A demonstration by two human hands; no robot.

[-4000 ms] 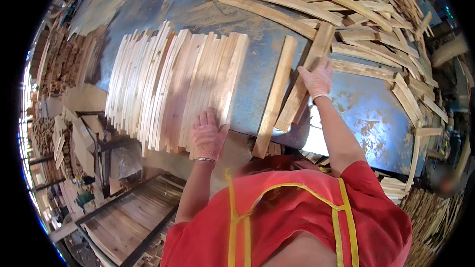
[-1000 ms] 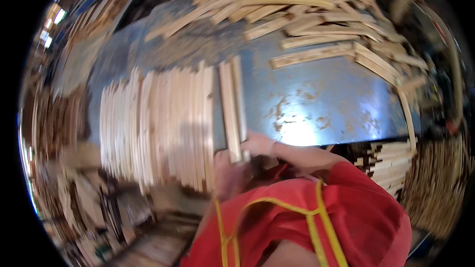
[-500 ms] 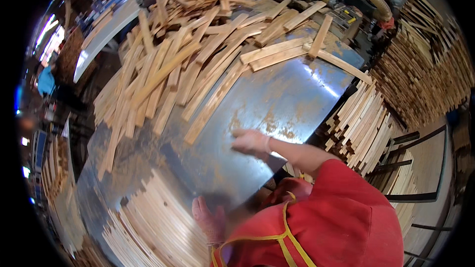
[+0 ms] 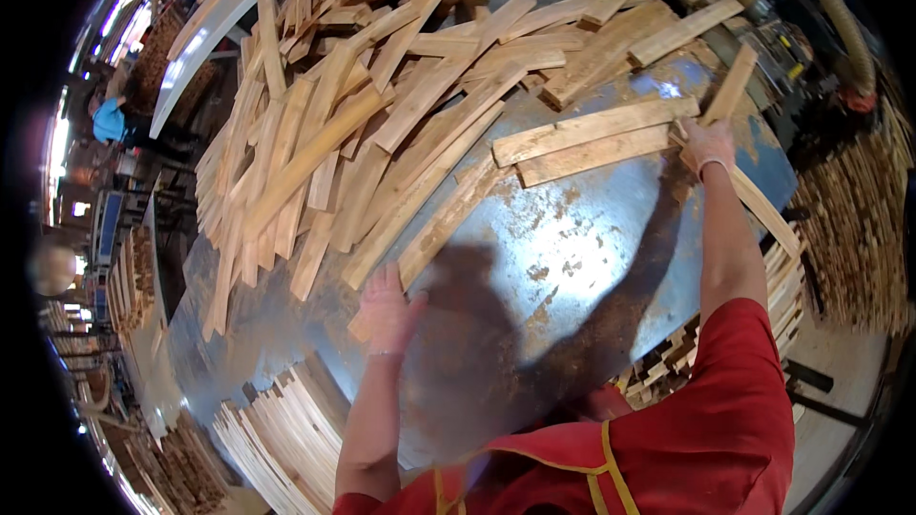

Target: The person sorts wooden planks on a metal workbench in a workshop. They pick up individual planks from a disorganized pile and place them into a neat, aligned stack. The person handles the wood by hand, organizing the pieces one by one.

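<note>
My left hand (image 4: pixel 386 315) lies over the near end of a wooden strip (image 4: pixel 448 224) on the metal tabletop (image 4: pixel 582 277). Its fingers stretch forward, thumb apart. With the arm reached far out, my right hand (image 4: pixel 712 145) closes at the right ends of two strips lying side by side, the upper board (image 4: pixel 592 131) and the lower board (image 4: pixel 596 155). A short upright-leaning piece (image 4: pixel 733 84) and a slanting strip (image 4: pixel 763 210) meet at the same hand. Its fingertips are partly hidden among the wood. Both hands wear pale gloves.
A large loose heap of wooden strips (image 4: pixel 334 124) covers the far left of the table. Neat rows of pale strips (image 4: pixel 286 439) lie at the near left. Stacked lumber (image 4: pixel 859 229) and a ribbed hose (image 4: pixel 835 10) are at the right. A person in blue (image 4: pixel 110 119) stands far left.
My right hand has reached forward and right to the ends of the paired boards. My left hand has moved forward from beside the pale rows onto a strip's near end. The view has shifted.
</note>
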